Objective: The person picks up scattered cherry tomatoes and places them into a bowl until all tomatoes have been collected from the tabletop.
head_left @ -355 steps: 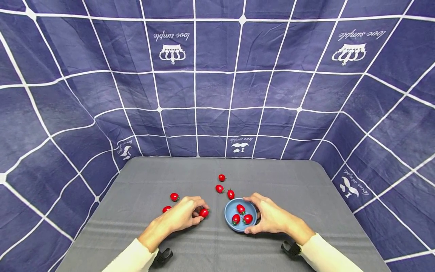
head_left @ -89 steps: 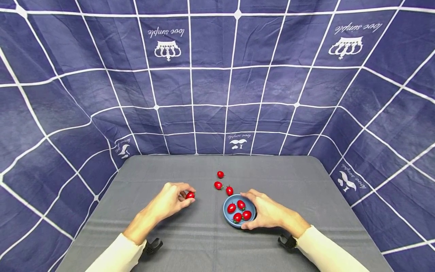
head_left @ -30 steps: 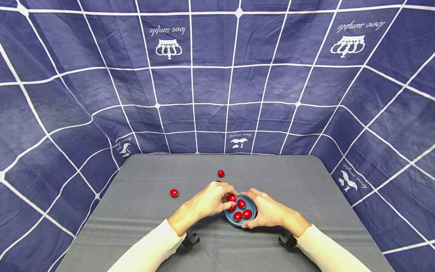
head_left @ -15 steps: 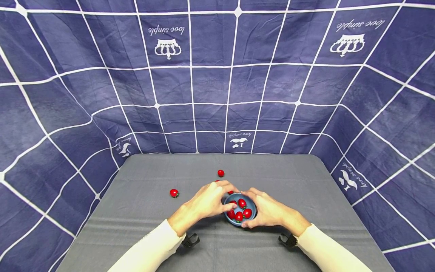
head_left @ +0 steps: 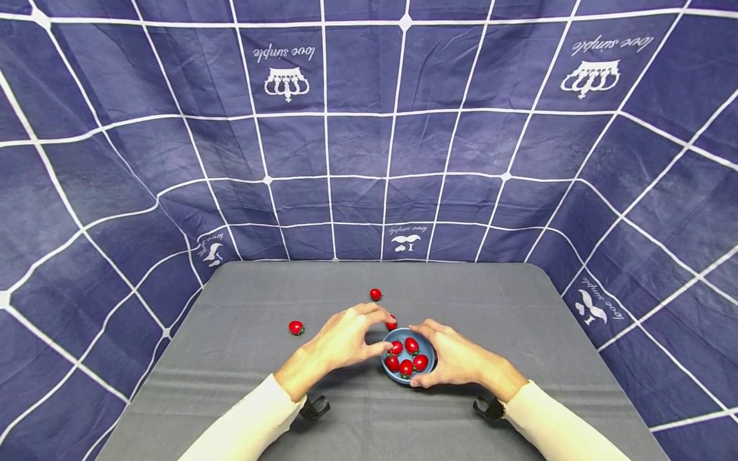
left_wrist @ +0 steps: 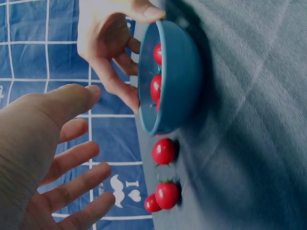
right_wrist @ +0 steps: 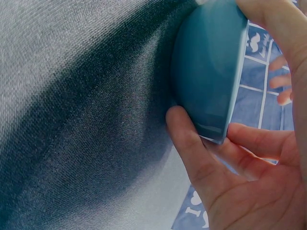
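Note:
My right hand [head_left: 458,358] grips a small blue bowl [right_wrist: 211,67] from its right side, thumb at the near rim and fingers round the far wall. Inside the bowl lie several red cherry tomatoes [head_left: 412,346] with green stems. Beside the bowl's left rim, my left hand [head_left: 346,336] is held with thumb and fingers spread apart and nothing between them. Just beyond the bowl lies a loose cherry tomato [head_left: 391,321], close to the left fingertips. The left wrist view shows more loose tomatoes, one nearer the bowl [left_wrist: 164,151] and another [left_wrist: 167,195] with a third [left_wrist: 152,203] behind it.
A grey cloth covers the table [head_left: 473,301]. One cherry tomato [head_left: 296,328] lies to the left of the left hand, and another [head_left: 376,294] farther back. Blue curtains [head_left: 357,147] with white grid lines stand behind and at both sides.
Tomatoes from the left side have gone into the bowl one by one. Most recently the left hand has let one go there and drawn back slightly left. The right hand keeps holding the bowl.

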The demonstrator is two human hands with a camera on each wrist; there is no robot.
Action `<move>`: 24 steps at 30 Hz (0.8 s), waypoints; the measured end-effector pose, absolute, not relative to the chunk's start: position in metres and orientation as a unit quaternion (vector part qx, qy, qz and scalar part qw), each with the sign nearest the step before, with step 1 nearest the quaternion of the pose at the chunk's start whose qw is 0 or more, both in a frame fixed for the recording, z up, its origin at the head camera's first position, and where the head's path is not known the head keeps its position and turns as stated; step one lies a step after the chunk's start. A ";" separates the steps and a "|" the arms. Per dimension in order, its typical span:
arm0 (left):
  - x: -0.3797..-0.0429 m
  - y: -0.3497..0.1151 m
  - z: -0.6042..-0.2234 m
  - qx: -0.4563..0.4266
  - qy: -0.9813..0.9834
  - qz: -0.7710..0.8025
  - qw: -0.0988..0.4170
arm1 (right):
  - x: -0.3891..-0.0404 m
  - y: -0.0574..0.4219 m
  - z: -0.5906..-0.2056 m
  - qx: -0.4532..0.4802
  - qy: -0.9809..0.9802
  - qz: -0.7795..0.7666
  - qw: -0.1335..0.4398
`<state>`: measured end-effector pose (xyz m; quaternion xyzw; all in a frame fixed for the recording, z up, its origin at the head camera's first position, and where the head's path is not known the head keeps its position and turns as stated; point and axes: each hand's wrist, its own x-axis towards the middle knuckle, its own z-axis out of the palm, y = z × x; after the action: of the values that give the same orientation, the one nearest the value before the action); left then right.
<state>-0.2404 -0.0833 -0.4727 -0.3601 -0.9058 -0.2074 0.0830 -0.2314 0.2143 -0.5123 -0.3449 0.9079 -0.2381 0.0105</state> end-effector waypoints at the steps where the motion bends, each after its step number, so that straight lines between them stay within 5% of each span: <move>1: -0.240 -0.086 -0.473 -0.359 -0.906 -0.206 0.087 | -0.231 0.214 -0.513 -0.346 0.908 -0.238 0.011; 24: -0.247 -0.163 -0.490 -0.281 -0.932 -0.187 0.132 | -0.231 0.213 -0.515 -0.342 0.909 -0.239 0.005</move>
<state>-0.2472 -0.1630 -0.4901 -0.2808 -0.9321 -0.1866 0.1323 -0.2312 0.2131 -0.5153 -0.3421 0.9087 -0.2391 0.0053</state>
